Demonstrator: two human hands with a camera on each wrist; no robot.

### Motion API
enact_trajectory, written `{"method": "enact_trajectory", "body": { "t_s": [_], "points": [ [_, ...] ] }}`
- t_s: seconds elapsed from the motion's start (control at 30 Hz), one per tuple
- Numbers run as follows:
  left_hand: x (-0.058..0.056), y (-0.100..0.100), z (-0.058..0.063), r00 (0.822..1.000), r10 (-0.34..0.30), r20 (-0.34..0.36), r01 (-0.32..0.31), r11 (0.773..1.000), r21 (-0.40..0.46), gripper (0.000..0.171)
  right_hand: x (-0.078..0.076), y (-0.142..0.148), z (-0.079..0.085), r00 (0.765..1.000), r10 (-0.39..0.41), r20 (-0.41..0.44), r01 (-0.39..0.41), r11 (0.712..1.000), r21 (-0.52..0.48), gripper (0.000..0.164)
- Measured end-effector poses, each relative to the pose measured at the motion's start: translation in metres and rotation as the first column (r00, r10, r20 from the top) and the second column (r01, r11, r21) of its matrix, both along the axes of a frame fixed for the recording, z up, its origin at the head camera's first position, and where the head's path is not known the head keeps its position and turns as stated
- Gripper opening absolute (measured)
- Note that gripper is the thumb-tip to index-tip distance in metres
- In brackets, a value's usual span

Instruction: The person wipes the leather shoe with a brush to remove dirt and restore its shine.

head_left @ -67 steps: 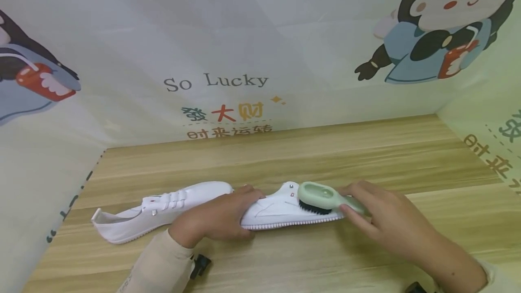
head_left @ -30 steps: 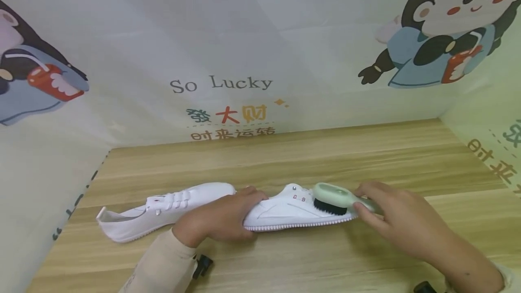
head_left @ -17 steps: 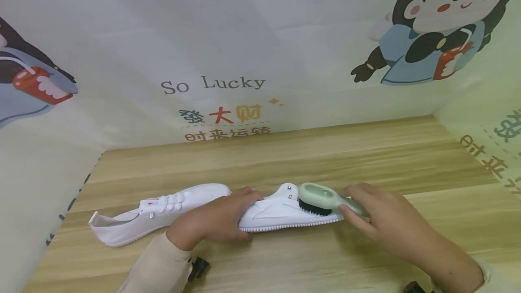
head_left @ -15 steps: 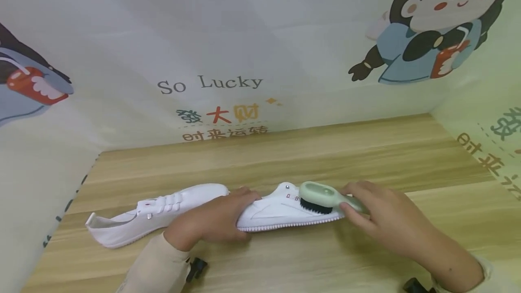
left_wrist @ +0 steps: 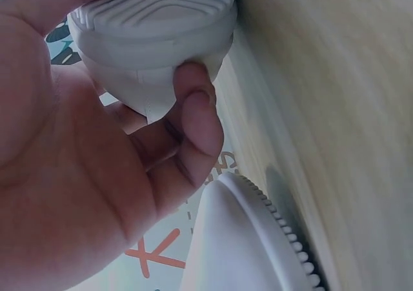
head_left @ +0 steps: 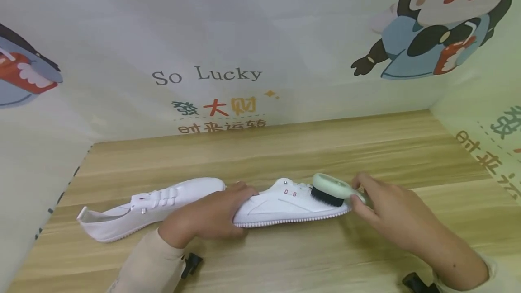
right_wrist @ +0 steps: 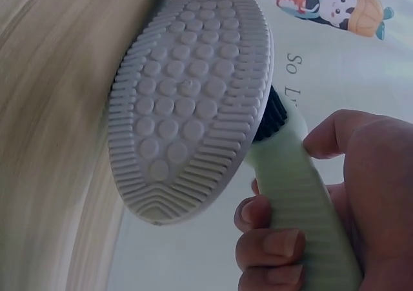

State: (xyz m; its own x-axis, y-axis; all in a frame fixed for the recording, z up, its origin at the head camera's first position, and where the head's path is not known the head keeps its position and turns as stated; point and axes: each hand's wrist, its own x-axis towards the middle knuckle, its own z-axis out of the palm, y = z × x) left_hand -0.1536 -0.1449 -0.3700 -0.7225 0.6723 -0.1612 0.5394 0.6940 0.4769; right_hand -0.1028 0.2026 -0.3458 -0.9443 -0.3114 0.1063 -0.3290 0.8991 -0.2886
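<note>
My left hand (head_left: 207, 214) grips a white shoe (head_left: 268, 209) by its heel, toe pointing right. In the left wrist view the fingers (left_wrist: 197, 120) curl round the heel below the ridged sole. My right hand (head_left: 395, 211) holds a pale green brush (head_left: 331, 186) by its handle, fingers wrapped round it. Its black bristles (head_left: 327, 196) lie against the toe end of the upper, just past the laces. Seen from the right wrist, the studded sole (right_wrist: 187, 91) is tilted toward the camera, and the bristles show behind its edge.
A second white shoe (head_left: 158, 202) lies on the wooden table (head_left: 285, 148) to the left, partly behind my left forearm. Printed cloth walls (head_left: 305, 58) enclose the table at the back and both sides. Black camera mounts (head_left: 191, 265) sit at the wrists.
The brush has gone back and forth over the toe and is now farther toward the tip, uncovering more of the red letters. The left hand keeps its hold on the heel.
</note>
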Motion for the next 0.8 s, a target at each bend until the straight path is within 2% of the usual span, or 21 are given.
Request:
{"method": "enact_trajectory", "body": {
  "t_s": [0.17,0.27,0.43,0.57,0.8],
  "points": [
    [0.003,0.004,0.001,1.000,0.009,-0.013,-0.009,1.000,-0.008,0.063,0.003,-0.002,-0.003,0.999,0.025,-0.031,-0.025,1.000,0.003,0.041],
    [0.004,0.006,0.003,0.999,0.024,-0.027,-0.025,1.000,-0.020,0.064,0.005,-0.006,-0.005,0.996,0.048,-0.070,-0.049,0.999,-0.009,0.038],
    [0.004,0.007,0.001,0.998,0.069,0.001,-0.069,0.997,-0.030,0.068,0.008,-0.010,-0.008,0.992,0.066,-0.107,-0.069,0.997,-0.024,0.033],
    [0.003,0.008,0.000,0.996,0.085,0.003,-0.085,0.996,-0.037,0.070,0.005,-0.006,-0.008,0.996,0.045,-0.075,-0.045,0.999,-0.005,0.033],
    [0.001,0.007,0.003,0.996,0.076,-0.056,-0.079,0.996,-0.047,0.071,-0.001,0.002,-0.005,1.000,0.006,-0.018,-0.005,0.999,0.038,0.031]
  ]
}}
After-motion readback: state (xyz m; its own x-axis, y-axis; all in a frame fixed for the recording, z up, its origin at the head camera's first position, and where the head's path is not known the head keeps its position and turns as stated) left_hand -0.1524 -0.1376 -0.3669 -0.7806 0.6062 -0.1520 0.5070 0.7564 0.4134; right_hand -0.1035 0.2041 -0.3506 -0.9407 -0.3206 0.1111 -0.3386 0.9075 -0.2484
